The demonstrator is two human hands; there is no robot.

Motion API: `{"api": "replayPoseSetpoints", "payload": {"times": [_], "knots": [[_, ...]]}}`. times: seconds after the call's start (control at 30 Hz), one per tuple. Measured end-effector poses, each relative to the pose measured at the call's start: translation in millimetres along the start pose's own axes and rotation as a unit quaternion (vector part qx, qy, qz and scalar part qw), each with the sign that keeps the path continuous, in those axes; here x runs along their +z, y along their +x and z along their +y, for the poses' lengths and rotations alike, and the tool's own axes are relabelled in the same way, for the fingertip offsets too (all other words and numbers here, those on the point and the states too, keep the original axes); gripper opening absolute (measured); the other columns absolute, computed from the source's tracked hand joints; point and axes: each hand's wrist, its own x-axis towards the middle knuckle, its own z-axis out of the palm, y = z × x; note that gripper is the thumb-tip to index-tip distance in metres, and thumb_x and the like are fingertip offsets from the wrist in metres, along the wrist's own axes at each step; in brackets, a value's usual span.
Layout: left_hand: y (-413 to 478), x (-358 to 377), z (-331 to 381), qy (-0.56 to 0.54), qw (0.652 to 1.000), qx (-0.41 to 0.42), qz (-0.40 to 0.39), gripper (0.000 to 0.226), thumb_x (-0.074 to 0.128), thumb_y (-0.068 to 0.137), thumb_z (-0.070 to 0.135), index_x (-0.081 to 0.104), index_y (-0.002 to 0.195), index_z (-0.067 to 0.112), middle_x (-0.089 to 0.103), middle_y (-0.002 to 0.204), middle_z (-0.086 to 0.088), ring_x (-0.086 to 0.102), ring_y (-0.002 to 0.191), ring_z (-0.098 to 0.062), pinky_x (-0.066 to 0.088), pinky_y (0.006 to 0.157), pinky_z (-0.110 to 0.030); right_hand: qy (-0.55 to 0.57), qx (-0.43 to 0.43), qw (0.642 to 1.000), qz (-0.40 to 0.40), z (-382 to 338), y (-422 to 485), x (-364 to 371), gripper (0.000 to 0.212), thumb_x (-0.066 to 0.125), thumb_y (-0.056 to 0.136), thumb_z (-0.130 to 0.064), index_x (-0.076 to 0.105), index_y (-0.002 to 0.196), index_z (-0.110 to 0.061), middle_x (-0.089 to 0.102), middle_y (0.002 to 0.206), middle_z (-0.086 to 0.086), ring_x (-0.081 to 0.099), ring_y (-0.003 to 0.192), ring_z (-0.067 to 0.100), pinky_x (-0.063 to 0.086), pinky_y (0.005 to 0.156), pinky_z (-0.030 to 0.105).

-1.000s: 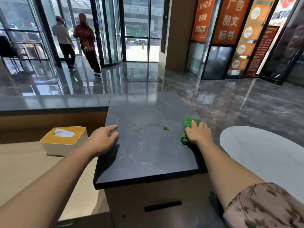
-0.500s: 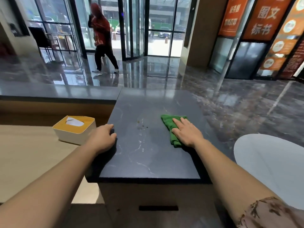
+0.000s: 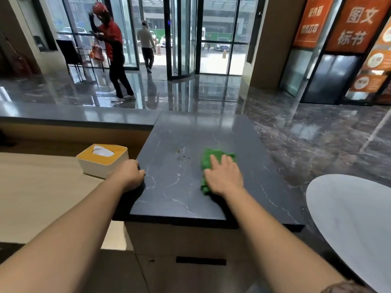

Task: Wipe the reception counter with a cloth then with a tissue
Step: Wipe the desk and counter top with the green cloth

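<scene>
Counter [image 3: 190, 193] reads as dark stone, white-veined, smooth with a soft sheen. Cloth [image 3: 208, 158] is green, nappy fabric. Tissue box [image 3: 101, 166]: matt cream shell, yellow lid. Floor [image 3: 306, 132] is glossy marble.

Bare forearms [image 3: 69, 225]; mottled brownish sleeve [image 3: 349, 288] edge on the right arm.
</scene>
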Motion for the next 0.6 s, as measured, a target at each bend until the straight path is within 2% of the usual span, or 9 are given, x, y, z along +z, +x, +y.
{"api": "replayPoseSetpoints", "payload": {"times": [0.13,0.27,0.33,0.43,0.6], "knots": [[1,3,1,0.010,1.000,-0.001,-0.005,0.031,0.047,0.098,0.024,0.057,0.123,0.009,0.062,0.117,-0.012,0.057,0.103,-0.026,0.046,0.089,-0.037,0.016,-0.087,0.996,-0.025,-49,-30,11,0.062,0.026,0.097,-0.037,0.007,0.154,-0.022,-0.001,0.160,0.016,-0.001,0.148,0.029,0.003,0.120,0.041],[3,5,-9,0.021,1.000,0.003,-0.006,0.035,0.044,0.098,0.034,0.054,0.126,0.016,0.061,0.118,-0.009,0.056,0.108,-0.028,0.046,0.097,-0.045,0.033,-0.113,0.992,-0.039,-28,-41,4,0.061,0.027,0.097,-0.039,0.011,0.154,-0.026,0.004,0.161,0.011,0.002,0.149,0.024,0.004,0.120,0.037],[6,5,-14,0.029,1.000,0.007,-0.007,0.038,0.043,0.097,0.039,0.052,0.128,0.019,0.061,0.117,-0.007,0.056,0.107,-0.028,0.046,0.097,-0.046,0.039,-0.093,0.994,-0.028,-3,-45,-1,0.060,0.028,0.097,-0.040,0.013,0.154,-0.027,0.006,0.161,0.009,0.004,0.149,0.022,0.006,0.120,0.036],[7,6,-19,0.041,0.999,0.008,-0.002,0.041,0.043,0.095,0.042,0.050,0.131,0.022,0.061,0.118,-0.006,0.057,0.108,-0.029,0.046,0.097,-0.046,0.028,-0.016,0.999,-0.004,39,-48,-8,0.060,0.029,0.097,-0.041,0.015,0.154,-0.027,0.010,0.161,0.010,0.009,0.148,0.023,0.009,0.119,0.036],[3,6,-18,0.042,0.999,0.021,-0.004,0.043,0.044,0.097,0.037,0.046,0.135,0.018,0.059,0.122,-0.009,0.056,0.110,-0.029,0.046,0.096,-0.043,0.024,0.099,0.995,0.008,76,-53,-16,0.061,0.028,0.097,-0.039,0.015,0.154,-0.023,0.013,0.160,0.010,0.013,0.147,0.026,0.015,0.119,0.040]]}}
